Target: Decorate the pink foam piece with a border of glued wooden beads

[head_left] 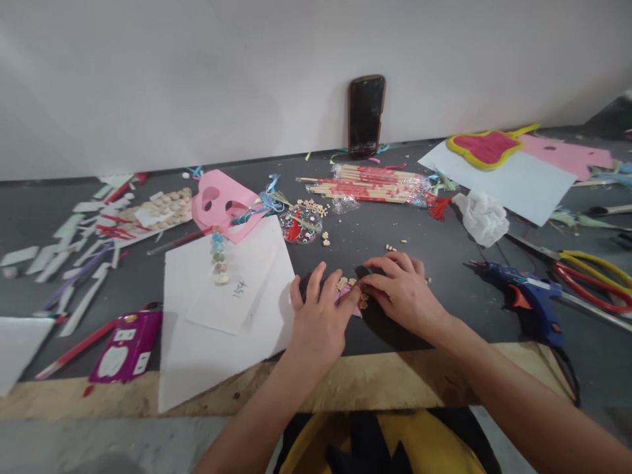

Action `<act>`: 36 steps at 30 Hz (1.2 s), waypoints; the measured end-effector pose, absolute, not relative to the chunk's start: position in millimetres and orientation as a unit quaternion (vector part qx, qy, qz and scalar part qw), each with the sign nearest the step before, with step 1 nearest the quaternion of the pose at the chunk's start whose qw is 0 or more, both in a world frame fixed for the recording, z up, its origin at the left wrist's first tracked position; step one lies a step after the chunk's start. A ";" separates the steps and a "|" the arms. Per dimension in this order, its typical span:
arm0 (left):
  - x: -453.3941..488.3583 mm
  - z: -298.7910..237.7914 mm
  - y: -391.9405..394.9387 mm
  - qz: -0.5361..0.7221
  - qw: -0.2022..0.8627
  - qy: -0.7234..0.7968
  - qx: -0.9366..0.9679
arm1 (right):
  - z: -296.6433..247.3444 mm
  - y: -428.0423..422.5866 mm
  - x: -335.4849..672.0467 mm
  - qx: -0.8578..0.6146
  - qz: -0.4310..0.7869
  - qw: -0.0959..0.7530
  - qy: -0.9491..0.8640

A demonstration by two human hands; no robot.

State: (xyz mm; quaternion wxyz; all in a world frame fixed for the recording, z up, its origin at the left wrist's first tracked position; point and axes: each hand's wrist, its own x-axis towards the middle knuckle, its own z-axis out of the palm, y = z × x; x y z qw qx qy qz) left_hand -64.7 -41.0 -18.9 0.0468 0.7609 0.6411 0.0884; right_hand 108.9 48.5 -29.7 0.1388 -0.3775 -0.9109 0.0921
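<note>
A small pink piece (344, 297) lies on the dark tabletop between my hands, with small tan flower-shaped bits (342, 284) along its edge. My left hand (320, 316) rests at its left side, fingers spread, the thumb reaching onto the piece. At the right, my right hand (407, 293) has thumb and forefinger pinched together at the piece's edge. Whatever sits between those fingertips is hidden. Just beyond them are a few loose tan bits (390, 248). A heap of similar bits (313, 208) lies farther back, by a clear packet of googly eyes (302, 227).
White sheets (178, 349) and a pink mask-like cutout (222, 197) lie left. Wrapped wooden sticks (375, 184) are behind, below a leaning phone (366, 115). To the right are a blue glue gun (536, 296), scissors (587, 270) and crumpled white tissue (481, 217).
</note>
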 end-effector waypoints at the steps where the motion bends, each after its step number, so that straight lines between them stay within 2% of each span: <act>1: -64.4 -19.2 -40.8 0.089 0.046 0.641 0.761 | -29.2 48.8 108.9 -0.376 0.089 0.138 -0.912; 17: -55.2 -14.3 -19.2 0.102 0.043 0.630 0.769 | -24.8 47.8 116.2 -0.424 0.048 0.137 -0.894; 23: -57.4 -14.2 -12.4 0.110 0.060 0.625 0.771 | -17.4 53.3 138.5 -0.486 0.007 0.175 -0.856; 28: -58.8 -15.6 -1.5 0.122 0.071 0.617 0.774 | -3.6 63.6 163.9 -0.556 -0.036 0.241 -0.794; 31: -58.4 -16.9 4.1 0.128 0.070 0.622 0.769 | -2.3 61.3 163.8 -0.544 -0.011 0.249 -0.802; 36: -58.9 -21.6 6.8 0.138 0.062 0.611 0.777 | -18.0 46.2 141.7 -0.480 0.063 0.203 -0.851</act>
